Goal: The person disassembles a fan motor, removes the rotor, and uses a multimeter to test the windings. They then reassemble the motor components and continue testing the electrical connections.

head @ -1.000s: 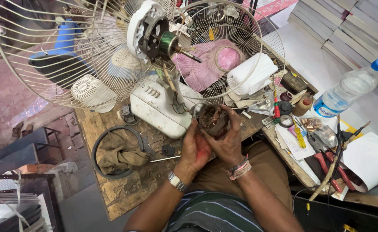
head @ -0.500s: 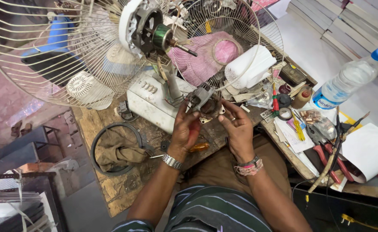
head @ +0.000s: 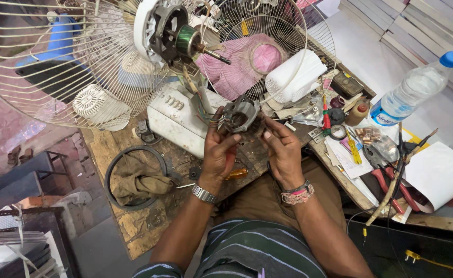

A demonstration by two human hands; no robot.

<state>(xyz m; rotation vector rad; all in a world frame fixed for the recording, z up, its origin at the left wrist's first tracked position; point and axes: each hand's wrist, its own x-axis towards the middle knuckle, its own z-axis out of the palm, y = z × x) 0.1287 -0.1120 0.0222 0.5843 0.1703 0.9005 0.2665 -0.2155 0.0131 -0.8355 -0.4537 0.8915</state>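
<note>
While both hands sit raised over the bench edge, I note my left hand (head: 218, 152) curled around the near-left side of a grey metal motor housing (head: 241, 116), thumb up along its rim, fingers wrapped behind. My right hand (head: 283, 149) closes on the housing's right side, fingertips (head: 265, 135) pressed to its dark winding part. The housing is held between the two hands, clear of the bench, its round opening facing up toward me. Coloured wires (head: 206, 114) run from its left side up toward the fan. A metal watch (head: 204, 194) sits on the left wrist, a pink and dark bracelet (head: 297, 193) on the right. Just under the left hand an orange-handled screwdriver (head: 235, 173) lies on the worn wooden bench (head: 134, 226). Behind the housing stands the white fan base (head: 177, 121) with its row of buttons. Above it the fan head (head: 164, 31) shows a bare shaft and green coil, ringed by a wire grille (head: 41, 62). A second grille (head: 283, 36) leans behind, over a pink cloth (head: 236, 67) and a white plastic cover (head: 294, 76). Left of me, a black ring (head: 112, 167) encircles a brown rag (head: 136, 180). Right of me: red-handled pliers (head: 388, 188), a tape roll (head: 338, 132), white paper (head: 440, 172), and a clear water bottle with blue cap (head: 416, 87).
</note>
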